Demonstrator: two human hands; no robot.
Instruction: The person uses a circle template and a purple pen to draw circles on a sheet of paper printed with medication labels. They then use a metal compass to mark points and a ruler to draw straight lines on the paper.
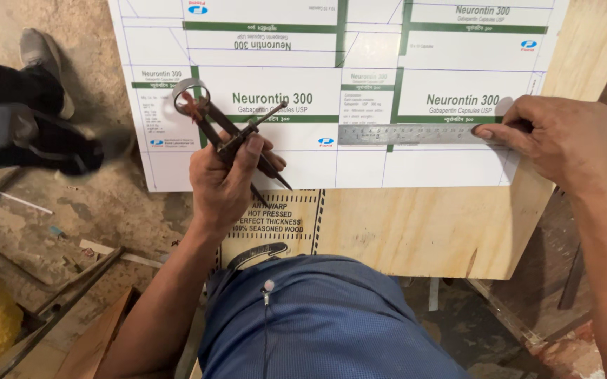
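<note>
- Blue shirt cloth (pixel 331 323) nearest the camera, below both forearms.
- Plywood board (pixel 423 224) next, bare and pale under the wrists, with a dark printed panel just below the left fingers.
- Left hand (pixel 227 179) closed around a metal divider (pixel 229 137): thumb pressed over the crossing of the legs, fingers curled beneath, spring ring up beyond the knuckles, pointed tips angling down past the fingertips to the sheet's near edge.
- Right hand (pixel 563 137) flat, fingers extended and pressing down on the end of a steel ruler (pixel 405 133); no curled grip, only downward pressure from the fingertips.
- Ruler lying level on the white printed carton sheet (pixel 359 77), stretching from the right fingertips toward the left thumb, apart from the divider.
- Sheet spread beyond both hands, green bands and thin ruled lines across it.
- Best kept so, by judgement: steady fingertip weight so the ruler cannot slide, divider tips set squarely on the graduations, thumb firm so the leg spread holds.
- Farthest left, beyond the left knuckles, another person's dark shoe (pixel 57 144) on the dusty floor.
</note>
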